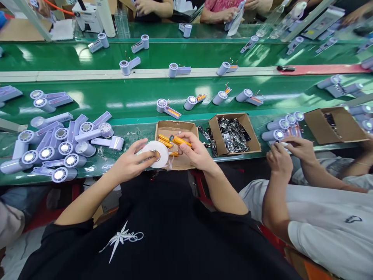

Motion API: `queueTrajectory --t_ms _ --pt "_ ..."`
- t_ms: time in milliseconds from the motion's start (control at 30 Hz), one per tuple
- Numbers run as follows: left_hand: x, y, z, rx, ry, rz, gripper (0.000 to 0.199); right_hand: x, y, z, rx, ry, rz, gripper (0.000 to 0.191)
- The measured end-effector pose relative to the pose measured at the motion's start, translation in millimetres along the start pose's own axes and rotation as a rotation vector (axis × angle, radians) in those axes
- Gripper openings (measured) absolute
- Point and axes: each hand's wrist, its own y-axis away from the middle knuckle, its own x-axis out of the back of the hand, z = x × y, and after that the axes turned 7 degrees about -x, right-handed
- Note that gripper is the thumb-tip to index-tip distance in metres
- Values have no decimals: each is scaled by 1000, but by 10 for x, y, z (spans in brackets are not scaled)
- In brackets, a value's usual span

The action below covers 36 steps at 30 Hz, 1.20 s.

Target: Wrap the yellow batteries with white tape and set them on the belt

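Orange cells (165, 143) partly hidden by the white roll (155, 147) and right hand (197, 151), a lilac housing (10, 92) cropped at left.

Orange on slim cylindrical cells (178, 140), white on the flat round roll (163, 152), lilac on plastic fans (65, 174) at left, white starburst (120, 238) over black cloth shirt (175, 233) near.
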Motion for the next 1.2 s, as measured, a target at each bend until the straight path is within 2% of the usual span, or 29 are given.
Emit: queueTrajectory --t_ms 100,167,267,367,433,500,567,633,700,767,833,867,933,1000,1033,1100,1200 --pt "45 -86 10 -132 -31 -71 33 -60 48 -134 72 133 133 46" --pt "65 -144 29 -168 -53 -121 31 -67 57 -221 118 277 147 41" --pt "58 -188 59 -164 -56 -189 28 -139 94 -273 174 429 64 35" --pt "36 -188 72 -137 -44 -243 25 -213 126 -231 177 466 -40 37" --pt "49 -200 72 -120 -39 -314 25 -169 100 -209 126 443 -97 37" --pt "99 -249 62 -129 -49 -394 26 -44 27 -218 4 371 -186 37" --pt "172 -329 33 -158 -75 -464 30 82 -64 -241 -156 230 -308 46" --pt "230 -404 -11 -173 -95 -495 33 100 -123 -232 -268 45 -349 60" --pt "226 -437 -33 -153 -86 -467 32 -47 -120 -156 -281 -142 -206 67" --pt "137 -414 30 -91 -72 -378 26 -305 -68 -24 -222 -333 93 68" --pt "-14 -354 221 -17 -56 -272 22 -528 -16 101 -166 -500 362 73" --pt "-93 -317 356 4 -29 -224 21 -577 -7 140 -145 -556 451 75" --pt "-216 -234 626 -13 69 -157 20 -503 -34 149 -89 -589 556 77" --pt "-259 -127 757 -5 148 -132 23 -253 -93 93 13 -535 629 75" --pt "-252 -57 735 41 147 -140 27 -111 -117 59 69 -496 658 73" --pt "-198 129 524 198 103 -191 33 100 -122 20 136 -431 660 70" --pt "-66 483 45 370 129 -313 36 110 -16 95 90 -374 562 72"
